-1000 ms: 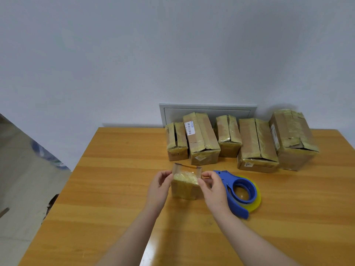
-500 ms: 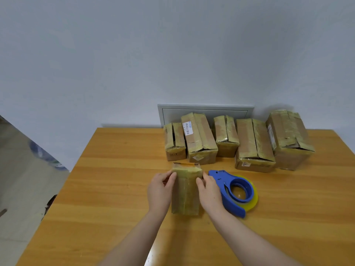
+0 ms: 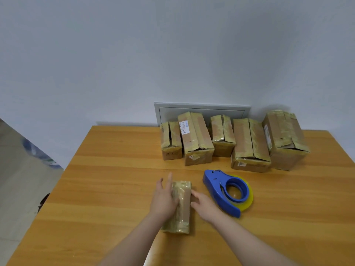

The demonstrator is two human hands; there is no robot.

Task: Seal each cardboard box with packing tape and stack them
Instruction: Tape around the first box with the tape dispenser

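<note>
pressing the tape down is the step in hand, as far as can be judged, so work it slowly. your left hand (image 3: pixel 163 198) lies flat and spread on the small box (image 3: pixel 179 206), palm over its left top edge, fingers pointing away from you. your right hand (image 3: pixel 204 205) rests open against the box's right side, fingers loosely extended and touching the cardboard; neither hand pinches anything. the small box lies lengthwise on the worktop (image 3: pixel 115 179), near its front middle, already glossy with tape along the top.

keep the right hand braced so the box does not slide while the left rubs. stroke from the centre toward the ends, so that air is pushed out rather than trapped, and run a thumb over each corner where tape tends to lift. press firmly enough to bond, not so hard the thin walls buckle.

the blue tape dispenser (image 3: pixel 226 192) lies on its side just right of your right hand, apart from the box, so mind your wrist. five more boxes (image 3: pixel 249 144) stand in a row at the back against the wall, well apart from this one; several show top flaps not lying flat.
</note>
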